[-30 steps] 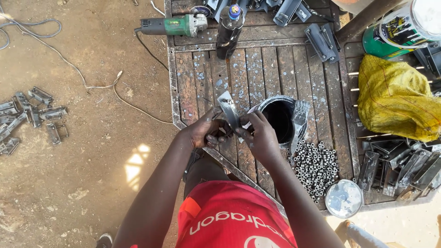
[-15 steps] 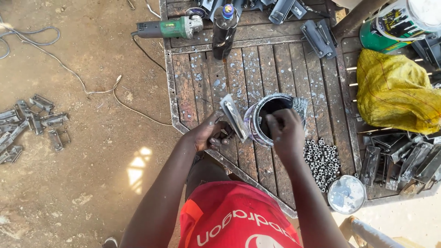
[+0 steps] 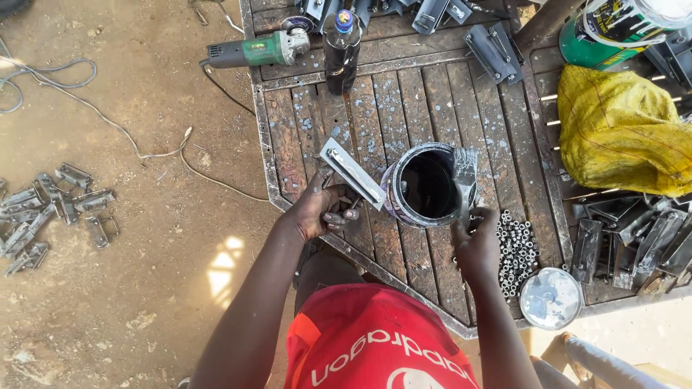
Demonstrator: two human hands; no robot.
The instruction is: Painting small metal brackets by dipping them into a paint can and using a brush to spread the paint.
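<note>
Left hand (image 3: 321, 211) clenched the lower end of a flat metal bracket (image 3: 352, 173), just left of the open paint can (image 3: 427, 187) on the table (image 3: 288, 144); it looked stiff, light, likely paint-slick. Right hand (image 3: 476, 245) gripped a paintbrush (image 3: 465, 176) by its handle, bristles at the can's right rim.

Outdoor metal workshop: dirt floor (image 3: 130, 288), angle grinder (image 3: 256, 50), steel brackets (image 3: 50, 209), nuts (image 3: 515, 248) on a plank bench (image 3: 432, 101).

Green can (image 3: 613, 32) cropped at top
</note>
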